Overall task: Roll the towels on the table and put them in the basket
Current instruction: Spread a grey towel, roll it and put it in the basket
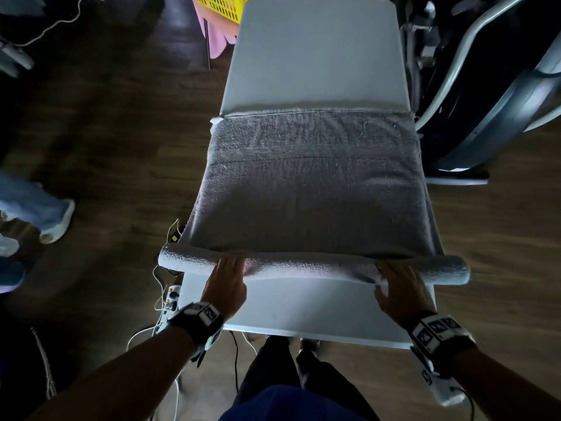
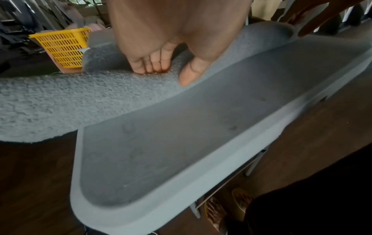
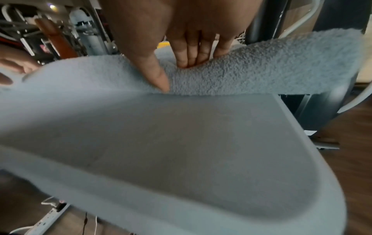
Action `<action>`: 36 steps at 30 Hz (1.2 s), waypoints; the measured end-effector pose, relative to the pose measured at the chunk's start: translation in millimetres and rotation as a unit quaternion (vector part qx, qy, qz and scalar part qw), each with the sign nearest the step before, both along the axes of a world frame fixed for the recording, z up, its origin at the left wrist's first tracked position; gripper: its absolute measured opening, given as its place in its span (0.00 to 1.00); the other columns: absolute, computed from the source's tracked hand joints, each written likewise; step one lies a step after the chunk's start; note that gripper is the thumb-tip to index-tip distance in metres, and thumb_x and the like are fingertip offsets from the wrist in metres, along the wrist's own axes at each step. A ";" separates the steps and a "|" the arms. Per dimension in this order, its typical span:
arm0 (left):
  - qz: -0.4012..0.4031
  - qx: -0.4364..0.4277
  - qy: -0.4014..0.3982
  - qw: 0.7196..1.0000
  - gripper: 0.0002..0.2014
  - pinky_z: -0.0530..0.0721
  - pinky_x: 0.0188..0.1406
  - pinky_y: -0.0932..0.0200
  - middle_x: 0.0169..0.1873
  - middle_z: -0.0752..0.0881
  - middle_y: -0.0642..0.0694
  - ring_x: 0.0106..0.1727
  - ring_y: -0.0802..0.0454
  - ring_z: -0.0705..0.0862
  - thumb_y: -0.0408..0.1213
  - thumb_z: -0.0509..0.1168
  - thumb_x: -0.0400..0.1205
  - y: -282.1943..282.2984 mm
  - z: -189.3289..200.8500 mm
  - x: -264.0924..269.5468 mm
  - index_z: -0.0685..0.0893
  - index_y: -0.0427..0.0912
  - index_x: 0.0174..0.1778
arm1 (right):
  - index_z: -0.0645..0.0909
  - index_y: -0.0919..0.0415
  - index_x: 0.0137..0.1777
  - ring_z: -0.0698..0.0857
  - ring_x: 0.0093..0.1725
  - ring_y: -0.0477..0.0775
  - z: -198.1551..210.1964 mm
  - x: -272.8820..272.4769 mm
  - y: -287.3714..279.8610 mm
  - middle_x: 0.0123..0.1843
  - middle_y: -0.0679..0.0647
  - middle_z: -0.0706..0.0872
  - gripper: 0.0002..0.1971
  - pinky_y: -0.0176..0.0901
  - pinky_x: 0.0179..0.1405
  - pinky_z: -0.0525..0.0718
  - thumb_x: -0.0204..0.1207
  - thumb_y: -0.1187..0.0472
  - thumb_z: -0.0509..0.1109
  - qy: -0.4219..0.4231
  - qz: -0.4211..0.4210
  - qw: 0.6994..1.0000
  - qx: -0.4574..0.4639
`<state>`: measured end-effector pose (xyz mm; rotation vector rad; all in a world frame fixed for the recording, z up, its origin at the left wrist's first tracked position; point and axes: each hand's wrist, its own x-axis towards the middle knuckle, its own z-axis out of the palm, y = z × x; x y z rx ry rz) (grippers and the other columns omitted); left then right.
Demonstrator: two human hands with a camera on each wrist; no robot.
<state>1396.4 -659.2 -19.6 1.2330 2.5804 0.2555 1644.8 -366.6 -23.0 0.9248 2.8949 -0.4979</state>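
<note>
Left hand [image 1: 226,281] and right hand [image 1: 400,287], each grip curled round the towel [image 1: 312,189], hold its roll crosswise on the table [image 1: 312,56]; unrolled cloth stretches ahead, toward the basket [image 1: 221,7].

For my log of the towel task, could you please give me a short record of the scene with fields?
Item: towel, grey, spread on the table; near edge wound into a thin roll, the rest flat
Left side: left hand grips the roll left of centre, fingers over, thumb on its near side
Right side: right hand grips the roll toward its right end
Container: yellow basket past the table's far left corner, pink cloth by it
Stage: rolling barely started
</note>
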 end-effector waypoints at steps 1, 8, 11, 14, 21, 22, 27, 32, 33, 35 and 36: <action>-0.002 0.003 0.003 1.000 0.33 0.82 0.62 0.46 0.61 0.77 0.35 0.62 0.36 0.75 0.20 0.61 0.63 -3.4 -0.8 2.7 0.75 0.31 0.68 | 0.82 0.64 0.61 0.83 0.54 0.67 0.5 5.2 -2.0 0.56 0.61 0.85 0.25 0.59 0.55 0.82 0.61 0.63 0.79 -0.011 0.003 1.000 -0.002; 0.015 -0.018 0.042 0.999 0.18 0.86 0.34 0.52 0.40 0.84 0.39 0.41 0.38 0.84 0.21 0.77 0.62 13.5 8.1 -4.0 0.85 0.37 0.46 | 0.85 0.62 0.60 0.83 0.56 0.69 -11.2 -18.3 15.7 0.57 0.61 0.87 0.21 0.60 0.57 0.81 0.65 0.69 0.77 -0.042 -0.029 0.998 -0.032; 0.006 -0.046 0.049 0.998 0.18 0.83 0.27 0.55 0.34 0.84 0.41 0.35 0.39 0.84 0.22 0.78 0.55 17.8 13.0 -5.9 0.85 0.37 0.39 | 0.86 0.58 0.60 0.82 0.57 0.66 -6.6 -23.4 19.4 0.57 0.59 0.87 0.17 0.56 0.58 0.79 0.70 0.66 0.74 -0.078 -0.043 0.995 -0.048; 0.005 -0.051 0.051 0.997 0.21 0.80 0.22 0.59 0.30 0.84 0.42 0.31 0.40 0.84 0.21 0.77 0.47 18.2 12.2 -7.8 0.86 0.38 0.36 | 0.87 0.55 0.57 0.85 0.52 0.65 0.6 -13.9 5.8 0.53 0.58 0.88 0.15 0.52 0.52 0.81 0.70 0.66 0.74 -0.068 -0.042 0.996 -0.049; -0.046 -0.061 0.007 0.997 0.16 0.81 0.22 0.60 0.30 0.85 0.44 0.32 0.42 0.86 0.28 0.78 0.50 4.1 12.0 -18.2 0.84 0.41 0.31 | 0.87 0.52 0.57 0.85 0.55 0.60 5.5 13.9 -17.0 0.55 0.52 0.88 0.13 0.50 0.55 0.81 0.74 0.63 0.71 -0.086 -0.018 0.993 -0.078; -0.057 -0.058 -0.002 0.997 0.14 0.80 0.23 0.60 0.31 0.86 0.43 0.32 0.41 0.87 0.30 0.78 0.53 -0.6 11.8 -19.8 0.84 0.41 0.31 | 0.86 0.51 0.59 0.84 0.57 0.59 8.5 12.1 -15.1 0.57 0.51 0.88 0.13 0.49 0.55 0.80 0.75 0.61 0.69 -0.099 -0.009 0.991 -0.084; -0.075 -0.224 -0.095 0.967 0.11 0.80 0.47 0.53 0.48 0.88 0.39 0.52 0.39 0.85 0.44 0.64 0.77 11.8 16.8 -47.3 0.84 0.40 0.47 | 0.83 0.40 0.61 0.82 0.61 0.53 19.9 -10.1 4.7 0.60 0.46 0.87 0.22 0.51 0.61 0.72 0.72 0.40 0.56 -0.236 0.030 0.969 -0.066; -0.026 -0.080 -0.089 0.992 0.12 0.82 0.48 0.51 0.46 0.88 0.34 0.49 0.36 0.86 0.33 0.61 0.77 19.0 9.4 -53.0 0.85 0.36 0.52 | 0.80 0.45 0.64 0.78 0.65 0.56 17.3 -30.7 13.3 0.67 0.50 0.80 0.17 0.55 0.63 0.70 0.78 0.49 0.58 -0.199 -0.012 0.979 -0.051; -0.024 -0.028 -0.067 0.997 0.11 0.84 0.47 0.50 0.44 0.88 0.35 0.47 0.36 0.86 0.29 0.64 0.76 15.7 9.4 -50.2 0.86 0.36 0.53 | 0.80 0.50 0.63 0.79 0.63 0.60 18.8 -32.5 13.8 0.64 0.54 0.80 0.15 0.55 0.63 0.72 0.78 0.53 0.61 -0.154 -0.033 0.986 -0.046; -0.024 0.028 -0.002 0.999 0.12 0.85 0.40 0.48 0.39 0.85 0.39 0.42 0.36 0.84 0.20 0.69 0.69 8.8 5.6 -43.0 0.85 0.38 0.44 | 0.83 0.56 0.56 0.80 0.57 0.65 15.5 -31.0 16.1 0.56 0.58 0.82 0.10 0.56 0.58 0.76 0.76 0.59 0.66 -0.092 -0.044 0.994 -0.027; -0.024 0.039 0.015 0.999 0.13 0.85 0.36 0.48 0.37 0.84 0.40 0.40 0.37 0.83 0.17 0.69 0.66 6.5 3.7 -37.5 0.83 0.39 0.40 | 0.85 0.57 0.52 0.81 0.55 0.66 15.2 -29.3 15.0 0.52 0.58 0.84 0.10 0.56 0.56 0.77 0.76 0.59 0.64 -0.094 -0.038 0.995 -0.021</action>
